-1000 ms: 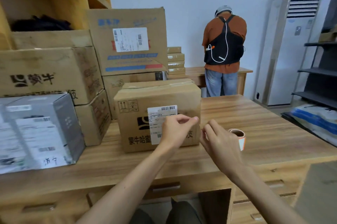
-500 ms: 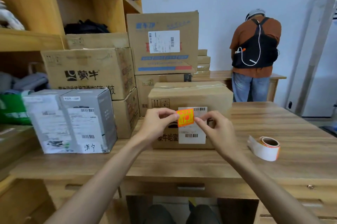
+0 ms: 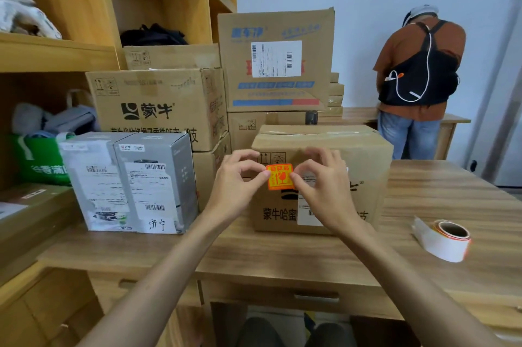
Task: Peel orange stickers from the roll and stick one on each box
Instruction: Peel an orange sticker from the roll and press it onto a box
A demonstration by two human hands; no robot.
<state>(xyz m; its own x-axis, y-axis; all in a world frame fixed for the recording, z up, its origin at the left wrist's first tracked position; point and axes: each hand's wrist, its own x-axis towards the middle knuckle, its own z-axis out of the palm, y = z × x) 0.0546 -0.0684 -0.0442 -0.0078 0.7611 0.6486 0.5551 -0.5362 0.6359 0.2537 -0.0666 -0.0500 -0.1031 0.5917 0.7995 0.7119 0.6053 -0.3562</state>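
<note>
An orange sticker with red print is held flat against the front face of a brown cardboard box on the wooden desk. My left hand pinches the sticker's left edge. My right hand pinches its right edge and covers part of the box's white shipping label. The sticker roll, white outside with an orange rim, lies on its side on the desk to the right, apart from both hands.
Two grey cartons stand left of the box. Larger cardboard boxes are stacked behind against a wooden shelf unit. A person stands at a far desk, back turned. The desk's front edge has drawers below.
The view has swung left and closer. Both hands have carried the sticker up and left of the white label, to the box's upper front face. The roll stays on the desk.
</note>
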